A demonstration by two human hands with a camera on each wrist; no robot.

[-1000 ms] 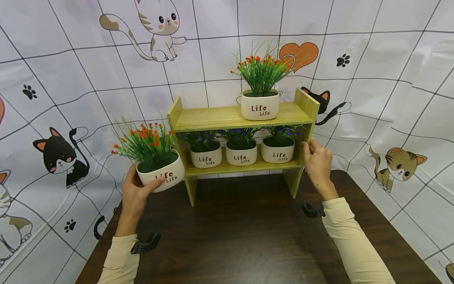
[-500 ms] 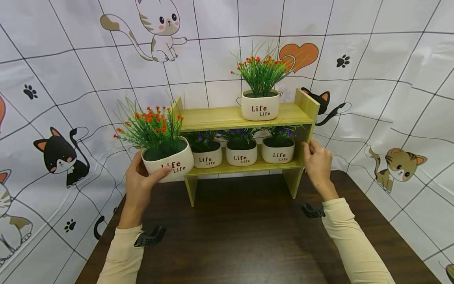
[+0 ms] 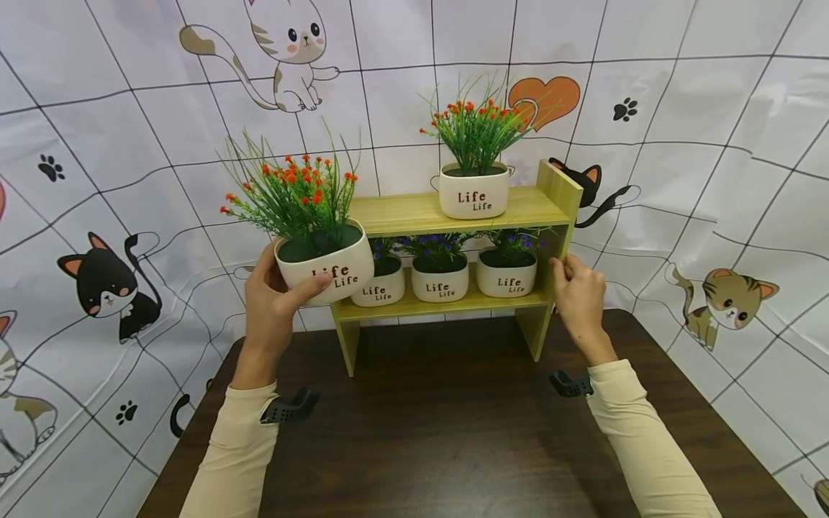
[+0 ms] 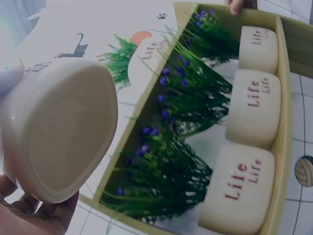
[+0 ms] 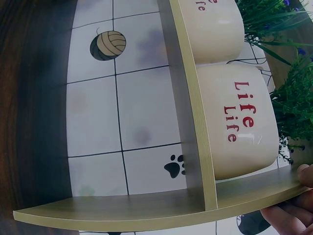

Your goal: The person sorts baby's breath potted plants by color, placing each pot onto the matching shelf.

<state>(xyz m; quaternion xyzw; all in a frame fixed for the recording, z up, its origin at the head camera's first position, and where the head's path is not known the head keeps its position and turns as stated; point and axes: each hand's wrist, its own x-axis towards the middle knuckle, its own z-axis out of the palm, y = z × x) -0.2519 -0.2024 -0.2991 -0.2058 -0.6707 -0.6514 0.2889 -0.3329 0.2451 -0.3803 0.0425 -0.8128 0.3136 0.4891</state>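
Observation:
My left hand [image 3: 275,316] grips a white oval flower pot [image 3: 330,270] with red flowers and green grass. The pot is tilted and held in the air before the left end of a wooden shelf [image 3: 388,216]; its pale underside shows in the left wrist view. My right hand [image 3: 578,298] pinches the edge of the shelf's right side panel, fingers curled round it. A matching red-flowered pot [image 3: 474,193] stands on the top board, right of middle. On the lower board stand three white pots with purple flowers; the left one [image 3: 378,289] is partly hidden behind the held pot.
The shelf stands on a dark brown table [image 3: 427,432] close to a white wall covering [image 3: 401,86] with black grid lines and cartoon cats. Its left side panel is mostly hidden by the held pot. The right side panel [image 3: 560,191] rises above the top board.
My left hand has raised the red-flowered pot and moved it to the right, toward the shelf's top left end. My right hand has kept its place on the side panel.

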